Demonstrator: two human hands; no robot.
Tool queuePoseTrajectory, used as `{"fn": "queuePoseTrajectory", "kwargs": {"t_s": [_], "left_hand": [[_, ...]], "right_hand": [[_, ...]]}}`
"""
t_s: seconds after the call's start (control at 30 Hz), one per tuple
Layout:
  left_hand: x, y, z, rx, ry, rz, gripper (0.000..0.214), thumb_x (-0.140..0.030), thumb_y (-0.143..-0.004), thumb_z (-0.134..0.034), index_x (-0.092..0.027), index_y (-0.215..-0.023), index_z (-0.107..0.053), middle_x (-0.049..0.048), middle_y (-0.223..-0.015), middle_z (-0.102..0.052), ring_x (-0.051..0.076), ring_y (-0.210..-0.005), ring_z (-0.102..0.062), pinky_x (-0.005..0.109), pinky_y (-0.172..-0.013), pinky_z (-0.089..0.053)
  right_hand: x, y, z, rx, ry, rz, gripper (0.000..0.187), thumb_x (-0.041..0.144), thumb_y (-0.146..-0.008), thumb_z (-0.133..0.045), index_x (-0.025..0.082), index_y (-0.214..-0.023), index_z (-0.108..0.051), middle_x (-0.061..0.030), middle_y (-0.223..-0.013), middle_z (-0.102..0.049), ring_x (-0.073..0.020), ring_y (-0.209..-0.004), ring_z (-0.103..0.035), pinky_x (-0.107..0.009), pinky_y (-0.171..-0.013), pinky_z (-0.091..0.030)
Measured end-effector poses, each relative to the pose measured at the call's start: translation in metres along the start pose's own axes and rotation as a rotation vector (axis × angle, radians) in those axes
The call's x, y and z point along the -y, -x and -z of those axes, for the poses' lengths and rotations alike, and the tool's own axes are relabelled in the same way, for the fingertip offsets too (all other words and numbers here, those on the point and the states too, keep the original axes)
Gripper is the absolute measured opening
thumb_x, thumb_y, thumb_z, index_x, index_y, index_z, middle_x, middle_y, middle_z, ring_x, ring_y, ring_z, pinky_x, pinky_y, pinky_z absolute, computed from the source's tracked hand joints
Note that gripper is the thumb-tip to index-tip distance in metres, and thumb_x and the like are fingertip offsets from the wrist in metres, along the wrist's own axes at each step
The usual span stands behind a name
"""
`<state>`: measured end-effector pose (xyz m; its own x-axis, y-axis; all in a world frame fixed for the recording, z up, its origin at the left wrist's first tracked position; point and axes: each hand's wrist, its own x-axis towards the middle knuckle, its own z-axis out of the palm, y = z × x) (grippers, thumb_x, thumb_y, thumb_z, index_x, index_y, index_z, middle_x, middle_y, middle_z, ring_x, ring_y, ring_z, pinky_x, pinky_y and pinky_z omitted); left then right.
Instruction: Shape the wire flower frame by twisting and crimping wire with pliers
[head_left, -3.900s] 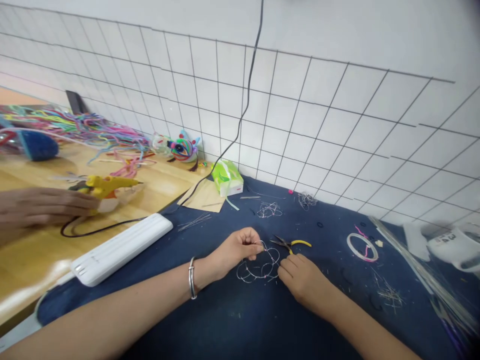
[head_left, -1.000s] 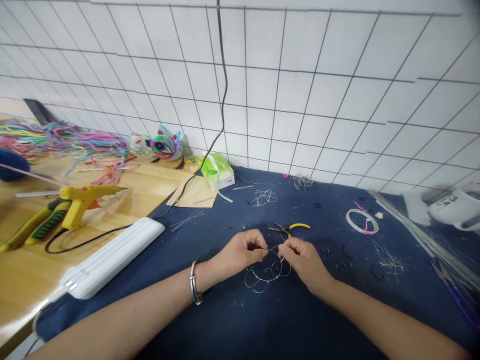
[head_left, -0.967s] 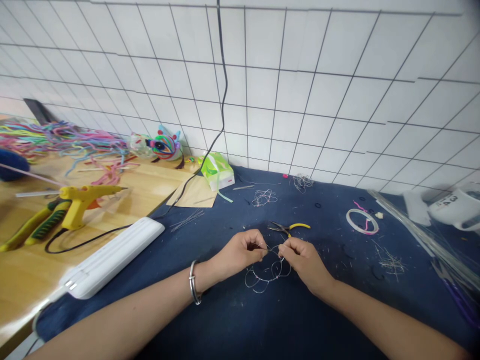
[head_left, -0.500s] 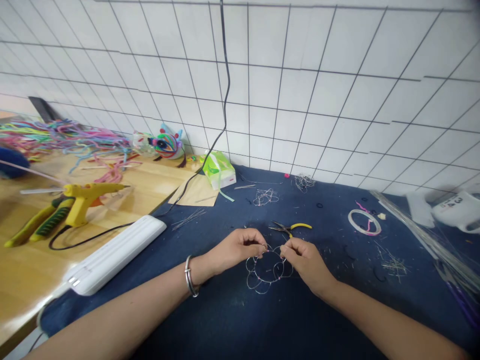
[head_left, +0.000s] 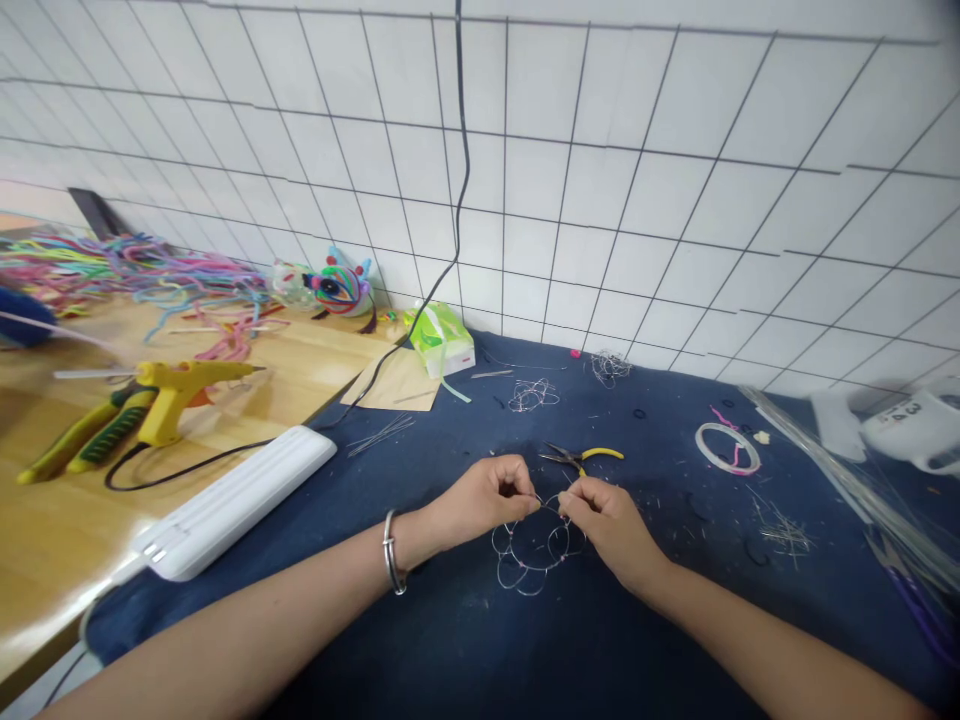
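A wire ring with several smaller wire loops around it, a flower-like wire frame [head_left: 517, 566], hangs between my two hands over the dark blue cloth. My left hand [head_left: 501, 492], with a silver bangle [head_left: 391, 552] on its wrist, pinches the frame's upper left edge. At the upper right, the closed fingertips of my right hand [head_left: 606, 518] grip the same frame. Tiny pinkish spots show where loops meet the ring. Just beyond my hands lie pliers [head_left: 600, 453] with yellow handles. The exact pinch points are hidden by my fingers.
On the left are a white power strip [head_left: 240, 500], a yellow glue gun [head_left: 169, 395] and green-yellow pliers [head_left: 97, 440]. Tangled wire [head_left: 534, 396] and a tissue pack [head_left: 442, 340] lie behind. To the right are a tape ring [head_left: 701, 445], loose wires [head_left: 847, 470] and purple-handled scissors [head_left: 919, 605].
My left fingertips have shifted slightly right along the frame, closer to my right hand. The frame's lower edge sits a little lower. The camera view has moved slightly.
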<state>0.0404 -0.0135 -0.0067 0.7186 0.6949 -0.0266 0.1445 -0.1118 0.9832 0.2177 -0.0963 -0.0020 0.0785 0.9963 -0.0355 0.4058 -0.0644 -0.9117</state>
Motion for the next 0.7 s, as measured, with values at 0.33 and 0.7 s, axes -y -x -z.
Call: {"fn": "queuePoseTrajectory", "kwargs": {"t_s": [0.33, 0.7], "left_hand": [[-0.005, 0.003, 0.003, 0.068, -0.072, -0.018, 0.010, -0.023, -0.077, -0.056, -0.014, -0.078, -0.059, 0.0001, -0.068, -0.058, 0.010, -0.062, -0.052, 0.021, -0.058, -0.042], [-0.003, 0.005, 0.009, 0.144, -0.034, -0.036, 0.009, -0.023, -0.077, -0.056, -0.014, -0.078, -0.058, -0.0006, -0.065, -0.058, 0.009, -0.059, -0.052, 0.020, -0.055, -0.041]], "right_hand": [[-0.004, -0.001, 0.000, 0.007, -0.005, -0.021, 0.027, 0.038, -0.082, -0.046, 0.018, -0.064, -0.052, 0.0053, -0.054, -0.039, -0.0082, -0.050, -0.035, -0.021, -0.049, -0.031], [0.007, -0.018, 0.027, 0.212, 0.426, 0.279, 0.025, 0.029, -0.089, -0.037, 0.022, -0.087, -0.061, -0.0019, -0.081, -0.058, -0.0143, -0.076, -0.050, -0.028, -0.070, -0.038]]}}
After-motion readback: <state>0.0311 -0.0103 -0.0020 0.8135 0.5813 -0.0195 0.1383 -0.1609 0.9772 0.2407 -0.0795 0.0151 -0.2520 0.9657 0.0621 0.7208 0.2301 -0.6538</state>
